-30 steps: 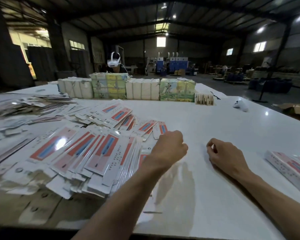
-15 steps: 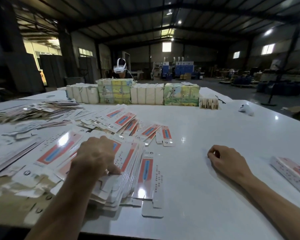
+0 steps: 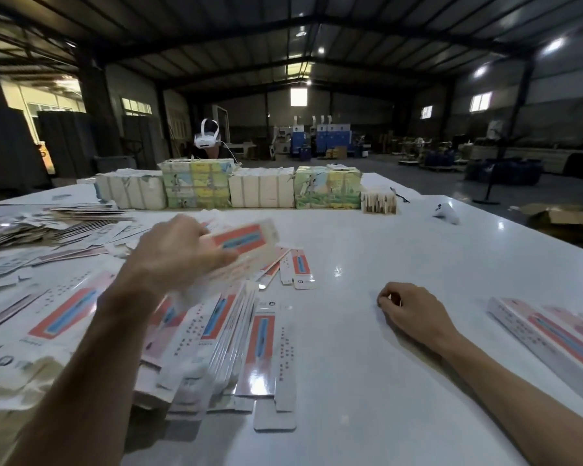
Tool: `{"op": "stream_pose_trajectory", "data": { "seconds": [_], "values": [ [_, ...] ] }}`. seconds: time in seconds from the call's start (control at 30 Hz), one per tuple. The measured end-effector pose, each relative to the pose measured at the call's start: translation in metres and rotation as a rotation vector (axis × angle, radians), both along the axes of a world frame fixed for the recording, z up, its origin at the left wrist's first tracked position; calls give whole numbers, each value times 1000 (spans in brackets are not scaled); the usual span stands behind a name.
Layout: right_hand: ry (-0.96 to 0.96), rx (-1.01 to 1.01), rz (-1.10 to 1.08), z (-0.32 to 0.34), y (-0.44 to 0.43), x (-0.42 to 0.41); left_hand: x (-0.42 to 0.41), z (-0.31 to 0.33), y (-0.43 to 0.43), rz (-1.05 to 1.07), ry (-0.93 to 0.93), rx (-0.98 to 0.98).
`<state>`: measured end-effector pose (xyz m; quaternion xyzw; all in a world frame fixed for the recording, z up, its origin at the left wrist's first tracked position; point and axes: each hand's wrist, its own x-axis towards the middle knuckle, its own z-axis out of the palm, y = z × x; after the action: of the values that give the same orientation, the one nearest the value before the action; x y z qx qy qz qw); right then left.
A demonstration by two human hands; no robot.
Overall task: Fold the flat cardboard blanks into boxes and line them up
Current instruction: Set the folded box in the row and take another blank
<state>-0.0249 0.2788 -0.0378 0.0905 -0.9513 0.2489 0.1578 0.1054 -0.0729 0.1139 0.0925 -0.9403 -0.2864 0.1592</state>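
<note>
Your left hand grips one flat blank above the pile of blanks on the worktop's left half. The blank is blurred, and its long axis slants toward the far right corner. Your right hand rests mid-worktop, fingers loosely curled and holding nothing. Folded boxes lie at the right edge, inside a dim warehouse.

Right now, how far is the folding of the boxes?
Done: a few folded boxes lie side by side at the right edge of the table. In hand: the left hand holds one flat blank above the pile, blurred; the right hand rests on the table, holding nothing. Left: most of the job, a large pile of flat blanks.
</note>
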Motion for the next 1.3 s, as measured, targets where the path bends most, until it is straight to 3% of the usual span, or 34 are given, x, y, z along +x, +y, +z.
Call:
{"op": "stream_pose_trajectory", "data": {
  "seconds": [0.07,0.17,0.27,0.4,0.63,0.7,0.77,0.8,0.83,0.87,0.97,1.03,1.1,1.17,1.23,1.3],
  "values": [
    [-10,-117,47,0,0,-2,-17,6,22,-174,32,183],
    [-78,-607,177,4,2,-2,-49,-4,65,-357,-52,295],
    [-182,-962,111,8,11,-3,-78,-41,101,-443,-155,382],
    [-300,-1262,8,8,17,-10,-98,-97,131,-468,-224,536],
    [-308,-1203,103,11,23,-13,-110,-131,128,-562,-360,540],
    [-298,-1260,103,11,24,-15,-112,-131,128,-578,-440,880],
    [-271,-1377,100,14,27,-15,-116,-132,128,-511,-448,1442],
    [-261,-1443,111,15,29,-15,-116,-133,127,-463,-403,1611],
    [-261,-1507,132,16,30,-14,-116,-134,126,-432,-360,1654],
    [-267,-1562,156,16,30,-13,-114,-133,126,-444,-320,1613],
    [-311,-1622,191,12,25,-10,-111,-137,127,-617,-187,1254],
    [-353,-1571,198,8,21,-9,-107,-144,137,-779,-150,1060],
    [-381,-1444,269,6,16,-8,-101,-144,152,-832,-90,1000],
    [-429,-1342,384,6,11,-6,-99,-139,160,-752,-20,1120],
    [-536,-1261,561,8,8,-3,-104,-134,159,-592,-7,1355],
    [-631,-1076,740,8,5,1,-108,-132,151,-579,25,1566]
  ]
}}
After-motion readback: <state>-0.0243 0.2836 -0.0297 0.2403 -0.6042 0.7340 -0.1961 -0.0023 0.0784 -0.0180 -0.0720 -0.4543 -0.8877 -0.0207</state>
